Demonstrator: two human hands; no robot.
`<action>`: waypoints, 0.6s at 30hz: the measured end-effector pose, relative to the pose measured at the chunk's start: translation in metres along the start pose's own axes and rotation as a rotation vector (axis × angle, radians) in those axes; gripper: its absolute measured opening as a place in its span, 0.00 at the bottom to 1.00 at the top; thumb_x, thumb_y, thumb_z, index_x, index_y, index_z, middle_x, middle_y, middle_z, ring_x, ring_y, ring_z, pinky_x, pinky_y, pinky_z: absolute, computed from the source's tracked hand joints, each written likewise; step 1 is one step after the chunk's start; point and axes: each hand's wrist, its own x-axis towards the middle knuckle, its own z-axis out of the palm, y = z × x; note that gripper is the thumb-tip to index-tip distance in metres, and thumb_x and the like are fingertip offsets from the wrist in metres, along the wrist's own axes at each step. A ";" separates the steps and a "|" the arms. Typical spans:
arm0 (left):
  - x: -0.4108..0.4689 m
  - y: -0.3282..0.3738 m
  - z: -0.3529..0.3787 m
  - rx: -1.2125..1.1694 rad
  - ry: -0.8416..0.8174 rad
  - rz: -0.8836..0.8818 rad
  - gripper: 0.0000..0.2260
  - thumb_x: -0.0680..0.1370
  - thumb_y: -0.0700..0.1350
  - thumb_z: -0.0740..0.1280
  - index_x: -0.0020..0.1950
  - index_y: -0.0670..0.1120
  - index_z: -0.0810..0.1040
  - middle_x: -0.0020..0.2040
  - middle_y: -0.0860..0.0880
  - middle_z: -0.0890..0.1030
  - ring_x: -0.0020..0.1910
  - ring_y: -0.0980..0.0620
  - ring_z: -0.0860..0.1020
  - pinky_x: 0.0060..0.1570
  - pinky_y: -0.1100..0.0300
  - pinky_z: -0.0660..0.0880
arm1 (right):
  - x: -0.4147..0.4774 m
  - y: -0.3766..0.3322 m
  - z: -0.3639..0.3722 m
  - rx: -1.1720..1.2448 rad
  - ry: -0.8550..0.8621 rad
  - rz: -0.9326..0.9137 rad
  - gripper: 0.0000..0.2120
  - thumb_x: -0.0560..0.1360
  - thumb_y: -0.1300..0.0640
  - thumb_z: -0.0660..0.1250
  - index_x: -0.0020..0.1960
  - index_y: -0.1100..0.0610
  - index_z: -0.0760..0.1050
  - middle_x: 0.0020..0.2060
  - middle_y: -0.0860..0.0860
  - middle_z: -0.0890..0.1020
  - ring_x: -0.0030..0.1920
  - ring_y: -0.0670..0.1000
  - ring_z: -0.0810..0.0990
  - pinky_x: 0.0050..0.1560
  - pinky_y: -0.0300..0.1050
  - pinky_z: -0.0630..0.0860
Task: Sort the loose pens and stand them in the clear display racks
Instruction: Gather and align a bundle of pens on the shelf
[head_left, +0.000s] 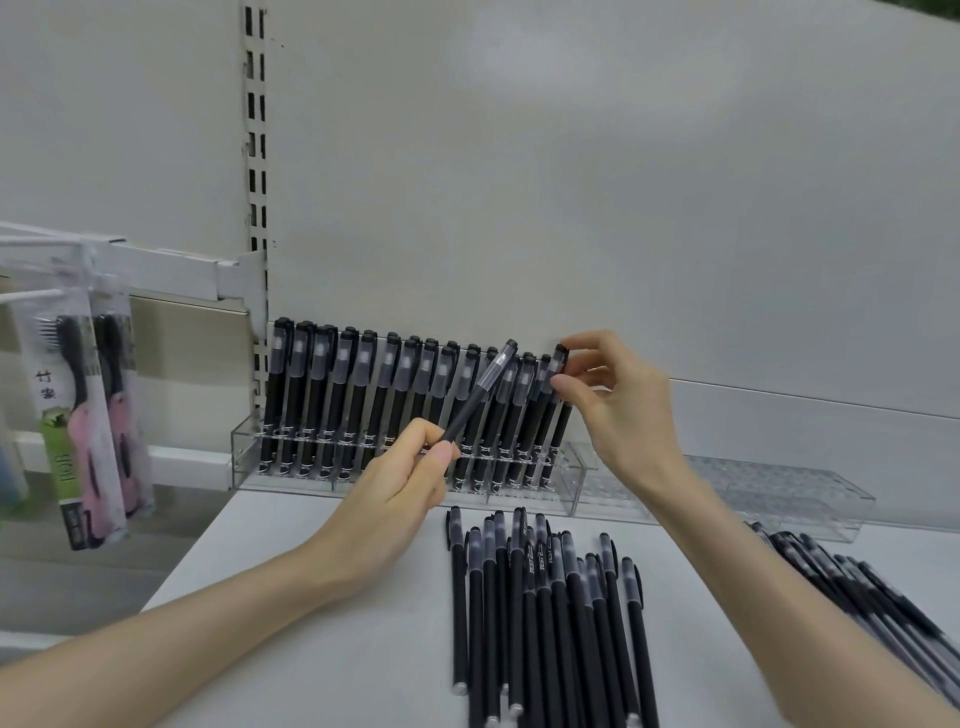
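Two pens in hand: one per hand, both at the rack.
Right hand (618, 410): fingers pinched the cap of the end pen (557, 395), which stood nearly upright in the last filled slot of the clear rack (571, 483); wrist raised, palm turned left.
Left hand (405, 478): thumb and fingers pinched the lower barrel of a spare pen (480, 392), its long axis slanting up and right, cap toward the right hand.
Key relation: open slots lay just right of the right hand, so that hand was nearer; whether the end pen was fully seated, I could not tell.
Loose pens (545, 613): heaped below and between the wrists, lengthwise away.
Second pile (857, 597): outside the right forearm.
Empty rack (779, 488): beyond the right wrist.
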 end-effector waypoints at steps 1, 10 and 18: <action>-0.001 0.001 0.001 0.006 -0.012 0.012 0.12 0.83 0.49 0.54 0.49 0.41 0.69 0.28 0.52 0.65 0.29 0.54 0.61 0.34 0.54 0.62 | 0.001 0.000 0.000 -0.016 -0.011 0.000 0.13 0.72 0.66 0.70 0.51 0.52 0.76 0.37 0.44 0.78 0.38 0.38 0.76 0.41 0.29 0.73; -0.002 0.003 0.001 0.021 -0.037 0.010 0.08 0.82 0.46 0.55 0.50 0.44 0.69 0.29 0.50 0.74 0.28 0.56 0.66 0.35 0.58 0.65 | -0.002 0.004 0.004 -0.083 -0.066 0.022 0.12 0.72 0.65 0.71 0.54 0.55 0.78 0.36 0.46 0.79 0.36 0.40 0.76 0.41 0.29 0.71; -0.003 0.001 0.005 -0.018 -0.068 0.041 0.08 0.81 0.49 0.59 0.48 0.46 0.72 0.29 0.50 0.75 0.28 0.55 0.66 0.33 0.60 0.64 | -0.024 -0.021 0.001 0.452 -0.164 0.188 0.11 0.73 0.59 0.71 0.54 0.55 0.75 0.40 0.52 0.85 0.42 0.49 0.84 0.44 0.41 0.80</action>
